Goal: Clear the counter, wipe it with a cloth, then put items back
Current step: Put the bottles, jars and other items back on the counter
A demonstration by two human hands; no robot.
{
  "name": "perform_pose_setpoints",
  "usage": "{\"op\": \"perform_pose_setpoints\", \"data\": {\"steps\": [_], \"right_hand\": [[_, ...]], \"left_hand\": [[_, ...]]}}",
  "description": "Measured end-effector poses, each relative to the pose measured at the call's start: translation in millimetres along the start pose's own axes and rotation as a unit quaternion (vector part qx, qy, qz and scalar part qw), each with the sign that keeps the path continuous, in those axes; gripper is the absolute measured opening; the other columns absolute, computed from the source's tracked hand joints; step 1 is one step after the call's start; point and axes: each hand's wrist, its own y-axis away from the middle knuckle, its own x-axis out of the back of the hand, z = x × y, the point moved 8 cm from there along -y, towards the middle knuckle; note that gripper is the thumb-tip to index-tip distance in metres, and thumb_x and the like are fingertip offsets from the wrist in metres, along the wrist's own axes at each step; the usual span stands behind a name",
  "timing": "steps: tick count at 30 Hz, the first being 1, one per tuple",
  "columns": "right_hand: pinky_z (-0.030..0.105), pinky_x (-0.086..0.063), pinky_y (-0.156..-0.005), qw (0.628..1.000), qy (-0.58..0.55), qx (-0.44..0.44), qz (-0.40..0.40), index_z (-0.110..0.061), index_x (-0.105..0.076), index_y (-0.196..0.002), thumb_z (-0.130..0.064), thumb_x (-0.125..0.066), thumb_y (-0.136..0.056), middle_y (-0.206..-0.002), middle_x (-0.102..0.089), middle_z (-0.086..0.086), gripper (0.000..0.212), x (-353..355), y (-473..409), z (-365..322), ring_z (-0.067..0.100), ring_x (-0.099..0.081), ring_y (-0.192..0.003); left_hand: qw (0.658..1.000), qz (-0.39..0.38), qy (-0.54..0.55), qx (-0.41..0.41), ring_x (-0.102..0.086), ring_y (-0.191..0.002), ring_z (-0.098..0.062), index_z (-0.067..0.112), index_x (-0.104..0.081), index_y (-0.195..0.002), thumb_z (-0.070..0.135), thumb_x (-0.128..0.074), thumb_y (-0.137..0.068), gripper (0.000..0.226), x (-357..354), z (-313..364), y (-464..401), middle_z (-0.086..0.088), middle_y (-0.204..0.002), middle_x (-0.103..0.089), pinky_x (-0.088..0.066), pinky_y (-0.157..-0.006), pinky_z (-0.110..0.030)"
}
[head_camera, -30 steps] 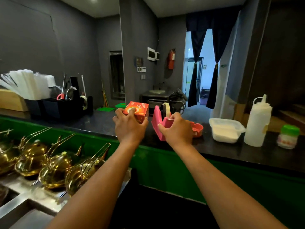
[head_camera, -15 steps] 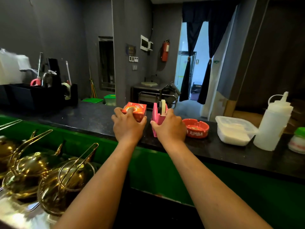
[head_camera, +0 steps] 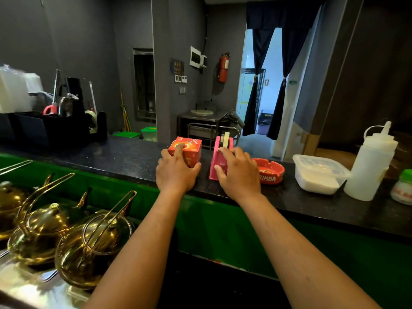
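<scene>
café service kitchen | brass teapots [head_camera: 44,228] | squeeze bottle [head_camera: 372,166] | counter [head_camera: 124,157]

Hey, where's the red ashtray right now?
In the head view, the red ashtray sits on the dark counter right of centre, just right of the pink tape dispenser under the right hand, and left of the plastic container.

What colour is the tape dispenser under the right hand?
Pink; the plastic tape dispenser shows best in the head view, gripped by the right hand.
</scene>
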Motion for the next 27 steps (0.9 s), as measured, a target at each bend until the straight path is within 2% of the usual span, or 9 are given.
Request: {"op": "perform_pose_setpoints", "data": {"steps": [8, 16, 20, 24, 27], "right_hand": [[0.044, -0.045, -0.092, 0.998, 0.058, -0.012, 0.024, -0.031, -0.047, -0.139, -0.045, -0.061, -0.091, -0.129, -0.056, 0.004, 0.052, -3.1, -1.8, 3.4, 0.025, -0.055, -0.110], [0.045, -0.046, -0.091, 0.998, 0.055, -0.009, 0.036, -0.031, -0.048, -0.139, -0.042, -0.059, -0.092, -0.126, -0.057, 0.003, 0.050, -0.8, -0.9, 3.0, 0.024, -0.056, -0.109], [0.043, -0.045, -0.091, 0.999, 0.046, -0.005, 0.026, -0.031, -0.045, -0.142, -0.045, -0.058, -0.090, -0.126, -0.056, 0.002, 0.056, -0.1, 1.5, 3.8, 0.024, -0.055, -0.110], [0.043, -0.048, -0.089, 0.999, 0.026, -0.006, 0.040, -0.025, -0.046, -0.142, -0.050, -0.056, -0.085, -0.132, -0.055, 0.004, 0.063, 10.3, 5.0, 0.2, 0.025, -0.056, -0.110], [0.044, -0.048, -0.091, 0.997, -0.034, 0.000, 0.069, -0.022, -0.053, -0.136, -0.042, -0.058, -0.085, -0.130, -0.054, 0.003, 0.054, 24.3, 27.8, -2.8, 0.023, -0.054, -0.112]], "left_hand": [[0.999, -0.037, 0.014, -0.033, -0.051, -0.120, -0.035, 0.038, -0.025, -0.147, 0.061, -0.064, -0.085, 0.077, -7.7, 6.6, -5.6, -0.011, -0.140, -0.034, -0.048, -0.095, -0.048], [0.999, -0.036, 0.008, -0.032, -0.051, -0.121, -0.035, 0.038, -0.025, -0.147, 0.061, -0.065, -0.084, 0.078, -7.5, 6.2, -6.9, -0.010, -0.141, -0.031, -0.047, -0.096, -0.049], [0.999, -0.036, 0.014, -0.030, -0.048, -0.125, -0.035, 0.039, -0.021, -0.150, 0.060, -0.070, -0.081, 0.086, -9.3, 5.1, -6.7, -0.010, -0.146, -0.028, -0.047, -0.097, -0.050], [0.998, -0.003, 0.053, -0.020, -0.045, -0.129, -0.035, 0.038, -0.016, -0.151, 0.055, -0.076, -0.077, 0.097, 5.0, 2.7, 4.9, -0.010, -0.149, -0.025, -0.048, -0.098, -0.050], [0.992, 0.042, 0.105, -0.048, -0.048, -0.125, -0.030, 0.032, -0.028, -0.148, 0.043, -0.075, -0.083, 0.081, 22.0, -0.2, 48.8, -0.009, -0.143, -0.033, -0.052, -0.096, -0.045]]}}
